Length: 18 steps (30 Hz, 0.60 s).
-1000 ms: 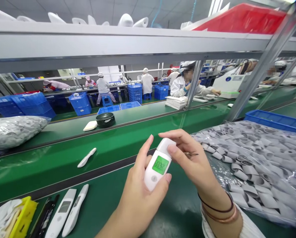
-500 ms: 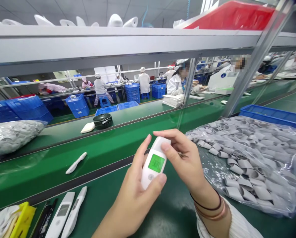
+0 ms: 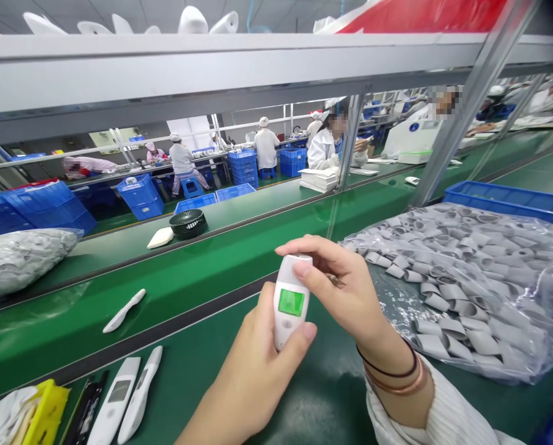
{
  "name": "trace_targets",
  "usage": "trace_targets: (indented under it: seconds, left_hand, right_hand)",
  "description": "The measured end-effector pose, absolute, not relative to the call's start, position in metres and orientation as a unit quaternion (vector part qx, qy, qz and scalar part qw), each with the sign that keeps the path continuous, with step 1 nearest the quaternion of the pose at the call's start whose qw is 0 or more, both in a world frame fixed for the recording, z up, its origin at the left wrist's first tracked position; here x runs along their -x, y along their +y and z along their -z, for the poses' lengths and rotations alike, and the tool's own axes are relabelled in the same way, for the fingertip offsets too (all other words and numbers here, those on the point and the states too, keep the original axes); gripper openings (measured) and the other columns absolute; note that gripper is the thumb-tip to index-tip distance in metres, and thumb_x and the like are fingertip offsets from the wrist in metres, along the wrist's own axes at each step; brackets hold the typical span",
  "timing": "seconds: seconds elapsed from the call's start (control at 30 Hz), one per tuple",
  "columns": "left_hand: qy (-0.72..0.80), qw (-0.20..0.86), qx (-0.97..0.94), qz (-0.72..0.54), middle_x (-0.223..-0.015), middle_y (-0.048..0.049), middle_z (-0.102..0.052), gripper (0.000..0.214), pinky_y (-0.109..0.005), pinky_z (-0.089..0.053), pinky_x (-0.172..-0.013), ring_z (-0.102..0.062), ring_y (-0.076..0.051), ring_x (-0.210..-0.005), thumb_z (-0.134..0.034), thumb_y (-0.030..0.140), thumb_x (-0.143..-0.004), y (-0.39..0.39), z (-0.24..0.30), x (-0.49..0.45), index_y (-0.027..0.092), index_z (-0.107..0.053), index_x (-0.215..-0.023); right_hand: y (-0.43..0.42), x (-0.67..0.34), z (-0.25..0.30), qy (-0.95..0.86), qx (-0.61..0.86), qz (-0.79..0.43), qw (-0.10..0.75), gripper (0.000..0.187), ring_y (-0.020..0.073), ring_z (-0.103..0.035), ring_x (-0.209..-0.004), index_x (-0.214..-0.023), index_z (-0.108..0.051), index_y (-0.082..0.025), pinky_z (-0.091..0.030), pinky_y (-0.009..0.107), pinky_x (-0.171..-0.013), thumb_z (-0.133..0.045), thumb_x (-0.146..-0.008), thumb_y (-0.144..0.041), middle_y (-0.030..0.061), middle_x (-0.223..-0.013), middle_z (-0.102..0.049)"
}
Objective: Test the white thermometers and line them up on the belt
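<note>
A white handheld thermometer (image 3: 289, 303) with a lit green screen is upright between both hands above the green bench. My left hand (image 3: 258, 371) wraps its lower body, thumb pressed on the front below the screen. My right hand (image 3: 346, 290) pinches the top end with thumb and forefinger; a thin metal piece sticks out between its fingers. Two more white thermometers (image 3: 125, 395) lie side by side at the lower left.
A clear bag of grey sleeves (image 3: 462, 290) fills the right, with a blue tray (image 3: 508, 201) behind it. A white part (image 3: 123, 309) lies on the green conveyor (image 3: 202, 266). A black round fan (image 3: 188, 222) and another bag (image 3: 21, 256) sit further back. Workers in white sit beyond.
The thermometer has turned from tilted to nearly upright in my hands. My left fingers have dropped lower on its body. The view has shifted slightly.
</note>
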<state>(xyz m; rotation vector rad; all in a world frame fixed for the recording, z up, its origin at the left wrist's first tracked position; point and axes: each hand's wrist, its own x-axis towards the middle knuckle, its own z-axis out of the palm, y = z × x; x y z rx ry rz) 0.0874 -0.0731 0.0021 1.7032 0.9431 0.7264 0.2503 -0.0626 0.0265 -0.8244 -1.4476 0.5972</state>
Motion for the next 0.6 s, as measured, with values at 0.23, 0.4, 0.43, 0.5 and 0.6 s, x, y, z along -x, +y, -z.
trace_targets:
  seconds: [0.23,0.4,0.43,0.5,0.6]
  left_hand:
    - [0.449,0.434,-0.725,-0.291,-0.072,0.0058,-0.051,0.016,-0.027,-0.030,-0.057,-0.045,-0.015,-0.062,-0.056,0.039,-0.096,-0.075,-0.010,-0.095,0.024,-0.051,-0.099]
    - [0.459,0.414,-0.733,-0.285,-0.070,0.0066,-0.049,0.017,-0.027,-0.030,-0.057,-0.045,-0.015,-0.061,-0.054,0.040,-0.096,-0.075,-0.013,-0.093,0.024,-0.048,-0.096]
    - [0.460,0.414,-0.732,-0.285,-0.070,0.0066,-0.049,0.017,-0.027,-0.029,-0.057,-0.045,-0.015,-0.061,-0.054,0.040,-0.095,-0.075,-0.013,-0.093,0.024,-0.048,-0.094]
    - [0.462,0.414,-0.732,-0.283,-0.069,0.0068,-0.048,0.017,-0.027,-0.029,-0.056,-0.045,-0.015,-0.060,-0.054,0.038,-0.095,-0.074,-0.013,-0.093,0.025,-0.046,-0.091]
    - [0.464,0.413,-0.733,-0.277,-0.069,0.0067,-0.047,0.018,-0.027,-0.028,-0.055,-0.044,-0.015,-0.060,-0.054,0.039,-0.094,-0.074,-0.013,-0.092,0.025,-0.044,-0.089]
  right_hand:
    - [-0.057,-0.248,-0.022,-0.637,0.334,-0.272,0.640,0.011,0.0079,-0.056,-0.063,-0.098,-0.074,-0.023,-0.044,0.016,-0.051,-0.064,-0.093,-0.023,-0.0007,-0.085,-0.068]
    - [-0.056,-0.248,-0.020,-0.639,0.332,-0.273,0.638,0.011,0.0071,-0.057,-0.064,-0.098,-0.073,-0.023,-0.045,0.015,-0.052,-0.063,-0.094,-0.021,-0.0013,-0.084,-0.067]
    - [-0.056,-0.248,-0.020,-0.639,0.333,-0.271,0.638,0.011,0.0071,-0.056,-0.063,-0.098,-0.073,-0.022,-0.044,0.015,-0.052,-0.063,-0.094,-0.021,-0.0013,-0.083,-0.067]
    - [-0.056,-0.247,-0.020,-0.640,0.334,-0.267,0.638,0.012,0.0070,-0.056,-0.063,-0.098,-0.073,-0.022,-0.044,0.016,-0.051,-0.063,-0.094,-0.021,-0.0013,-0.083,-0.066]
    - [-0.055,-0.247,-0.020,-0.641,0.338,-0.263,0.637,0.012,0.0071,-0.056,-0.063,-0.098,-0.073,-0.022,-0.045,0.015,-0.052,-0.062,-0.094,-0.020,-0.0013,-0.084,-0.067]
